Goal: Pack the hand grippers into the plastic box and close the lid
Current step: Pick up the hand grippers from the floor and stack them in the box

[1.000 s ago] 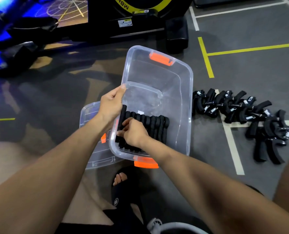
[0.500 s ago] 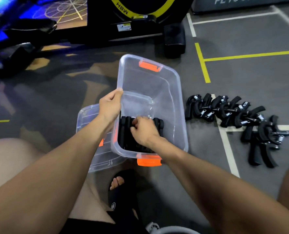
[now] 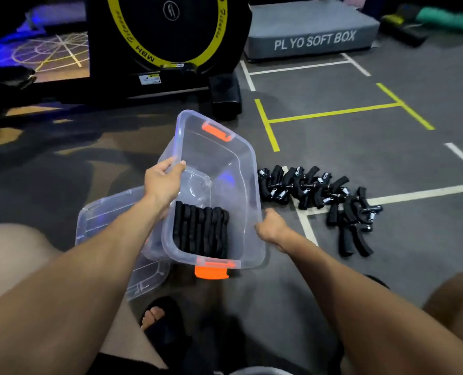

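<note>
1. Hands first: the left hand (image 3: pixel 164 182) grips the left rim of the plastic box (image 3: pixel 248 169), fingers curled over the edge, probably to hold it tipped so the packed row stays against the near wall.
2. Under the box on the left lies the clear lid (image 3: pixel 100 220), not yet fitted and kept within reach for closing.
3. Inside the box, a row of hand grippers (image 3: pixel 200 230) stands side by side at the near end, leaving the far half free for more.
4. The right hand (image 3: pixel 272 226) sits at the box's right wall, fingers curled; whether it grasps the rim I cannot tell.
5. More hand grippers lie in a loose pile (image 3: pixel 322 196) on the floor (image 3: pixel 360 147), just right of the box.
6. Readable writing: "MBH" on the yellow-ringed exercise machine (image 3: pixel 168 31); "PL YO SOFT BOX" on the grey pad (image 3: pixel 311 28).
</note>
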